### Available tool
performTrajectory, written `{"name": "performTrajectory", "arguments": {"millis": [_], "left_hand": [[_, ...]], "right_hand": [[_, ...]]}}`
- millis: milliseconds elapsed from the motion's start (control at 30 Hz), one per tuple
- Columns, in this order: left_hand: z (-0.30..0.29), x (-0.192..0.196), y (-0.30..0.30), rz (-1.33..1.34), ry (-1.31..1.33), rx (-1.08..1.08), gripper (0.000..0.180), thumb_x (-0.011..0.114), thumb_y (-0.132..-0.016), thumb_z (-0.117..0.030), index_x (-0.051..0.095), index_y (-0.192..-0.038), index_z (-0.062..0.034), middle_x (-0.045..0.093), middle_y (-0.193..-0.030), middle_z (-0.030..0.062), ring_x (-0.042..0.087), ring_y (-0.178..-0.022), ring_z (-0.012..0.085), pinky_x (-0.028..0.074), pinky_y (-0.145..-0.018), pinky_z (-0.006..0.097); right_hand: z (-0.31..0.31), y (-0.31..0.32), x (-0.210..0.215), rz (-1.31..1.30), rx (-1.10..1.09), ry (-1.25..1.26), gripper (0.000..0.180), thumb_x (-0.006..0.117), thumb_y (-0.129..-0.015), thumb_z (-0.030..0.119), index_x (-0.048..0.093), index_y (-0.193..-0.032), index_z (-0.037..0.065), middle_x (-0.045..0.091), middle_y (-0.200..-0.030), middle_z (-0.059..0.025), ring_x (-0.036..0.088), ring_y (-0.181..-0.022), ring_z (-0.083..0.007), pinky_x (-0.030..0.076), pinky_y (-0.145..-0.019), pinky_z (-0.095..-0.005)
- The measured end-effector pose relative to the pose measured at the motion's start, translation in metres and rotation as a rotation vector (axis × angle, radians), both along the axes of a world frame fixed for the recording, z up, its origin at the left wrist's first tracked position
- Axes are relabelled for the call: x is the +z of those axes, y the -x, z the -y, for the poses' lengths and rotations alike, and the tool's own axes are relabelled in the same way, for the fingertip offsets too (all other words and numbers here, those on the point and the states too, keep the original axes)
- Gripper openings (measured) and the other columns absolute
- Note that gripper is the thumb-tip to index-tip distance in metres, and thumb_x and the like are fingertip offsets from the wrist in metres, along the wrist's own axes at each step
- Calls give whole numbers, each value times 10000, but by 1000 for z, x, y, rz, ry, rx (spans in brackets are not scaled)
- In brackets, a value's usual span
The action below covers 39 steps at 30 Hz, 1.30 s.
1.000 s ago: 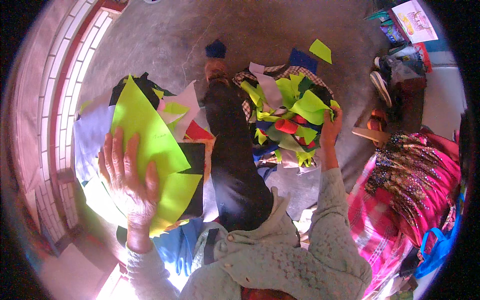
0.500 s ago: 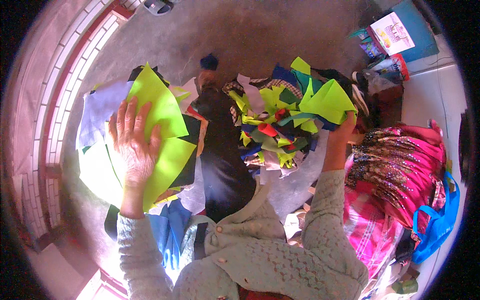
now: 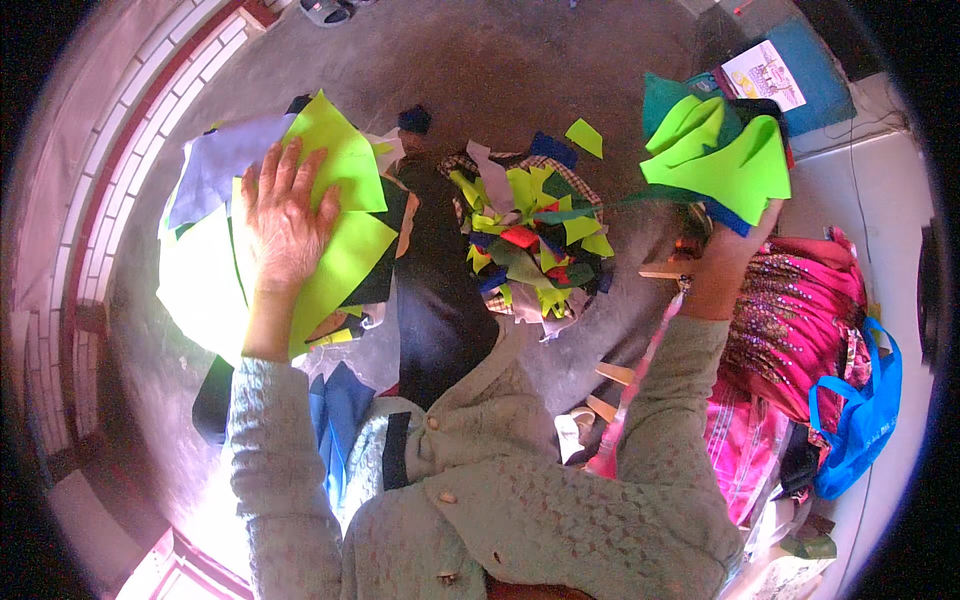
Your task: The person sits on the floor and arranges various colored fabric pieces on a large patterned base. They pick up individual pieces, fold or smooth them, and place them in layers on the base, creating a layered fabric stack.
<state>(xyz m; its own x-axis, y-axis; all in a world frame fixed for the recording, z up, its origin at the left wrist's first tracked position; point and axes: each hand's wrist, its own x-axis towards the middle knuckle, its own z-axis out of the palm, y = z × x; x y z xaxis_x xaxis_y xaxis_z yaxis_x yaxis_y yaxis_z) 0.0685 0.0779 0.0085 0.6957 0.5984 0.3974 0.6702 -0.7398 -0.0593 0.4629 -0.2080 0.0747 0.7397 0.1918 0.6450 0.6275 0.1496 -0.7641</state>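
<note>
My left hand (image 3: 283,215) lies flat, fingers stretched, on a pile of cloth pieces; lime-green (image 3: 350,170) and lavender cloth (image 3: 222,165) show around it, and part of the pile is washed out by sunlight. Out at the right, my right hand (image 3: 748,255) holds a bunch of cloth scraps (image 3: 712,160) in lime green, teal and dark blue; its fingers are mostly hidden beneath them. Between the hands lies a heap of small scraps (image 3: 525,238), lime, red, grey and blue, with checked cloth at its edge. A thin teal strip stretches from the held bunch toward this heap.
Pink sequined cloth (image 3: 790,315) and a blue bag (image 3: 862,440) lie at the right. Wooden slats (image 3: 615,374) show beside my right forearm. A blue box (image 3: 815,65) with a white printed sheet stands at far right. A slipper (image 3: 325,10) lies on the floor at the back.
My right hand has swung right and farther out, lifting the bunch of scraps away from the middle heap. My left hand stays on the pile.
</note>
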Motion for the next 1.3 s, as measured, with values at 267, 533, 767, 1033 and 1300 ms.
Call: {"name": "performTrajectory", "arguments": {"millis": [267, 533, 767, 1033, 1300], "left_hand": [[2, 1, -2, 0, 38, 4, 449, 536, -866, -353, 509, -1272, -162, 433, -1377, 63, 342, -1315, 258, 212, -1095, 478], [-2, -6, 2, -44, 6, 32, 464, 512, -882, -369, 475, -1302, -175, 419, -1392, 54, 323, -1327, 248, 201, -1099, 484], [-2, 6, 4, 351, 268, 12, 569, 519, -863, -453, 440, -1326, -131, 396, -1400, 111, 301, -1338, 279, 172, -1101, 503], [129, 31, 19, 907, 1082, -377, 448, 702, -795, -165, 543, -1190, -27, 579, -1165, 122, 515, -1124, 212, 404, -962, 336], [174, -20, 34, 684, 1329, -533, 659, 783, -692, -106, 486, -1278, -54, 422, -1362, 149, 367, -1297, 260, 278, -1074, 369]], "right_hand": [[40, -51, 63, -325, 197, -317, 373, 566, -873, 153, 510, -1218, 25, 599, -1093, -109, 607, -921, -212, 511, -802, -359], [31, -7, 57, -523, 428, -329, 373, 584, -873, 207, 511, -1206, 58, 619, -1033, -104, 624, -873, -215, 527, -771, -359], [1, 117, -22, -1060, 879, -260, 374, 599, -873, 254, 512, -1196, 87, 636, -980, -99, 639, -831, -217, 540, -743, -360], [-7, 184, -106, -1191, 999, 105, 274, 631, -814, 140, 545, -1066, 72, 610, -861, -32, 623, -776, -151, 516, -672, -291], [-15, 213, -124, -1080, 903, 359, 154, 592, -819, 109, 582, -969, 79, 596, -845, -3, 582, -741, -108, 468, -637, -243]]}}
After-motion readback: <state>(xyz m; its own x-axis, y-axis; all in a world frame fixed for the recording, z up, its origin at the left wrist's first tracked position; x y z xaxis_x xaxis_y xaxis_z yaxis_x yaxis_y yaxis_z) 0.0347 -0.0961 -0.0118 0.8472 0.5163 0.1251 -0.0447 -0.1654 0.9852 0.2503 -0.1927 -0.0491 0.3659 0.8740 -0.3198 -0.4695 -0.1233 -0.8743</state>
